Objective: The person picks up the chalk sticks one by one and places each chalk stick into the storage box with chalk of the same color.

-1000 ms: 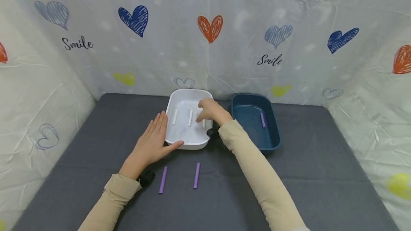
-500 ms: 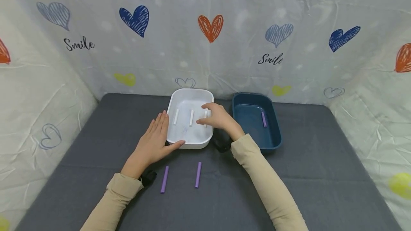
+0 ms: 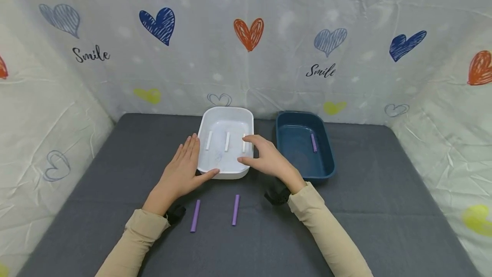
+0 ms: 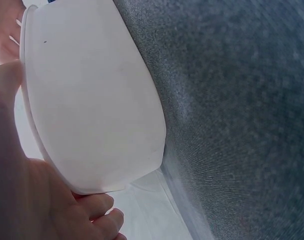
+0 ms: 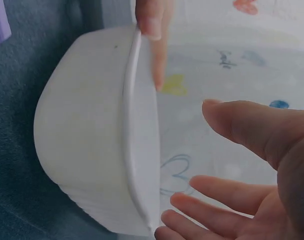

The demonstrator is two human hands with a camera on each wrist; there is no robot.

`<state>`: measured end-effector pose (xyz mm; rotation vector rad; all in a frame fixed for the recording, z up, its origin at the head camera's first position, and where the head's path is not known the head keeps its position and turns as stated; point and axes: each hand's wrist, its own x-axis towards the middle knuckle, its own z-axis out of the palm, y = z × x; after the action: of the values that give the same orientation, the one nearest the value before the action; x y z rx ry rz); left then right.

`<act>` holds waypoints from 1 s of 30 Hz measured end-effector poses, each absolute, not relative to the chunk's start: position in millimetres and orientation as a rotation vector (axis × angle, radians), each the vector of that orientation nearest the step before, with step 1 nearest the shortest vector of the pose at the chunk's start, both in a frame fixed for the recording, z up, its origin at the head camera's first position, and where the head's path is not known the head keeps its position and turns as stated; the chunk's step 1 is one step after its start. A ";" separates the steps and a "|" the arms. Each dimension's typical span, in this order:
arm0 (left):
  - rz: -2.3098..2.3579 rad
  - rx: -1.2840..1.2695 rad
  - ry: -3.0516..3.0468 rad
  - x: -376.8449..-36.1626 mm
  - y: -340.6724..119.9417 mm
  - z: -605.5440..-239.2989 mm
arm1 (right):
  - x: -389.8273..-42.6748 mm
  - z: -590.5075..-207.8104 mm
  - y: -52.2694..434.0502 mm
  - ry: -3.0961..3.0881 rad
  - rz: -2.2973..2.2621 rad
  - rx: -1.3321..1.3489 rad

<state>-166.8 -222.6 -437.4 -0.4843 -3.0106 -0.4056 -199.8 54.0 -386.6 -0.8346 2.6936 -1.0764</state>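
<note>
A white tray (image 3: 224, 173) stands mid-mat with three white sticks (image 3: 227, 141) lying side by side in it. My left hand (image 3: 194, 159) rests flat against its left wall, thumb along the front rim; the left wrist view shows that wall (image 4: 91, 100) against the palm (image 4: 21, 190). My right hand (image 3: 253, 151) hovers open over the tray's near right corner and holds nothing. In the right wrist view its spread fingers (image 5: 242, 125) are just beside the tray's rim (image 5: 136, 135). Two purple sticks (image 3: 195, 215) (image 3: 235, 210) lie on the mat in front of the tray.
A dark blue tray (image 3: 324, 170) stands right of the white one with one purple stick (image 3: 313, 142) in it. Everything sits on a grey mat (image 3: 384, 208). Heart-printed cloth walls (image 3: 250, 67) close the back and both sides.
My right hand has drawn back out of the white tray toward its near right corner, uncovering the third white stick. The left hand has stayed in place.
</note>
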 end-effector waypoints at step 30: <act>-0.420 -0.490 -3.000 -167.6 -224.0 -438.6 | -144.6 -397.9 121.7 2.921 -1.436 -1.202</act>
<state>-167.6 -224.0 -438.6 -0.4902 -2.9996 -0.4199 -144.6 121.7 -397.9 -1.2017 2.9213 -1.4364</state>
